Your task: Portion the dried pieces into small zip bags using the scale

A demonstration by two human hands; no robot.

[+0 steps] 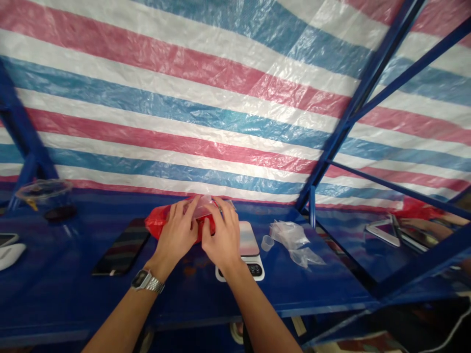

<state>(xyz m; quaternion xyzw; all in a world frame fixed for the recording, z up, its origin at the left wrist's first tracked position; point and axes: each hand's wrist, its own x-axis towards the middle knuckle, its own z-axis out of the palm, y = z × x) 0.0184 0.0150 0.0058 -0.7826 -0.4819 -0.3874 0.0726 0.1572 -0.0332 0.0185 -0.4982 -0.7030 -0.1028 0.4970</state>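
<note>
A red plastic bag (pixel 156 219) lies on the blue table under and between my hands. Over its mouth, a clear plastic bag (pixel 203 202) is pinched by my left hand (pixel 177 230) and my right hand (pixel 225 230), with the fingertips of both closed in toward each other. What lies inside the red bag is mostly hidden. Partly covered by my right hand and forearm, a white digital scale (pixel 249 240) stands just to the right. A small clear cup (pixel 267 243) and several clear plastic bags (pixel 290 234) rest beyond the scale.
Left of the red bag lies a black phone (pixel 121 248). A clear plastic bowl (pixel 55 201) with dark contents sits farther left, near a white object (pixel 11 256) at the edge. Blue metal bars (pixel 340 132) rise at right. Beyond them, a person's hand is near another phone (pixel 384 231).
</note>
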